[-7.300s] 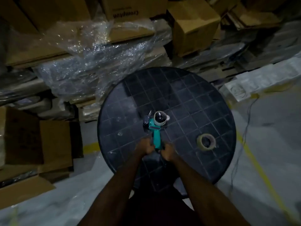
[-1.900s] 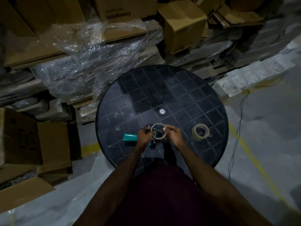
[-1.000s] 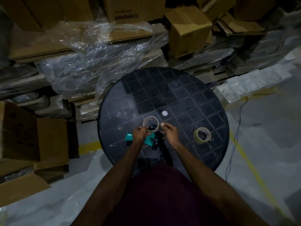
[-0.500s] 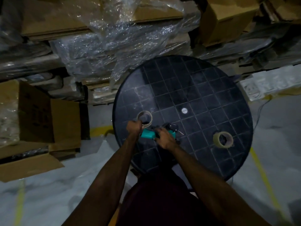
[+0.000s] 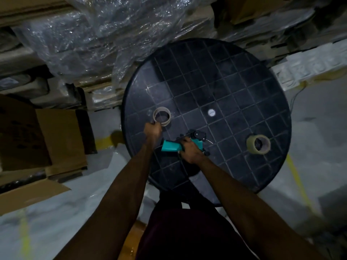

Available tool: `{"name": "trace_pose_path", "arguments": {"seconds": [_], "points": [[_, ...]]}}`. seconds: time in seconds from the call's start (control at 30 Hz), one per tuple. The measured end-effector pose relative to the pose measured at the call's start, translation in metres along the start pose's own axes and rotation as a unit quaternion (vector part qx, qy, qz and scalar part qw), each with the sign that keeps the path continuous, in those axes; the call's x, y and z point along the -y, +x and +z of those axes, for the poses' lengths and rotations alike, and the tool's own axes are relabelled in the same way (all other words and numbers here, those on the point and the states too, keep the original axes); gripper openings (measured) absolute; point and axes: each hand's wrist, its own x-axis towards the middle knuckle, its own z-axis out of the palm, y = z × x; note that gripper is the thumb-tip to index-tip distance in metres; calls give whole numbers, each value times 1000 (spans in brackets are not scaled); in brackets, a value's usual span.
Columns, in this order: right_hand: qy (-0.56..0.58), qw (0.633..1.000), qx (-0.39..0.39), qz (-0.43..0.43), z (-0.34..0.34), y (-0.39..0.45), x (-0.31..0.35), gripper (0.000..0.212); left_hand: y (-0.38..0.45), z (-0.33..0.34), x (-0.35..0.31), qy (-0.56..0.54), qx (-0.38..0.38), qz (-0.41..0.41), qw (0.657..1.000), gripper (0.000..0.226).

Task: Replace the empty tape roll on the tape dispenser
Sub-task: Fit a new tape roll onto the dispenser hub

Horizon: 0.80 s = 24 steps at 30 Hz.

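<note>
The teal tape dispenser (image 5: 171,146) lies on its side on the round black table (image 5: 234,81), its black head pointing right with no roll on it. My right hand (image 5: 190,150) grips the dispenser at its middle. The empty cardboard core (image 5: 161,115) stands on the table's left part, and my left hand (image 5: 153,129) holds its near rim with the fingertips. A full roll of tape (image 5: 258,144) rests on the table's right side, apart from both hands.
Stacks wrapped in clear plastic (image 5: 97,34) crowd the far side of the table. Open cardboard boxes (image 5: 41,136) lie on the floor at the left. A small white disc (image 5: 211,112) marks the table's centre. A thin cable (image 5: 295,96) runs along the floor at right.
The core has come off the dispenser; my left hand carried it left and set it on the table. My right hand shifted onto the dispenser. The camera tilted left and closer.
</note>
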Motion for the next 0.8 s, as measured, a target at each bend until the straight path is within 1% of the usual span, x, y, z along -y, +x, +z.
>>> {"name": "trace_pose_path", "arguments": {"seconds": [0.07,0.1,0.13,0.2,0.27,0.33,0.4,0.47,0.5,0.6,0.67,0.7,0.73,0.77,0.8], "points": [[3,1000,-1,0,-1,-2,0,51,-29,-1,-3,80,8,31,996,38],[4,1000,-3,1,-1,-2,0,51,-41,0,2,129,26,54,990,32],[2,1000,-5,-1,-1,-3,0,51,-50,1,10,169,56,80,981,28],[-7,1000,-5,-5,-1,-6,-2,51,-60,4,30,241,119,120,956,30],[-19,1000,-7,-12,0,-10,-3,49,-62,5,50,310,167,133,926,33],[-34,999,2,-14,0,-15,-6,46,-77,1,57,358,213,149,897,46],[-61,998,9,-16,3,-18,-13,40,-94,2,58,417,268,171,852,58],[-70,997,8,-27,6,-22,-25,39,-107,6,60,490,294,183,800,54],[-65,997,3,-35,6,-27,-29,41,-111,10,66,514,289,187,785,51],[-40,996,-9,-81,3,-45,-37,51,-130,23,81,544,279,213,762,54],[-51,993,-19,-107,2,-55,-43,61,-146,35,86,546,282,227,756,50],[-59,992,-21,-114,2,-60,-47,68,-156,41,87,537,282,232,760,47],[-64,990,-26,-122,1,-65,-54,76,-165,49,88,521,277,235,773,47],[-69,989,-34,-125,1,-69,-62,80,-174,56,88,506,268,238,785,46],[-69,988,-46,-126,-1,-72,-68,81,-177,64,90,494,259,242,794,45]]}}
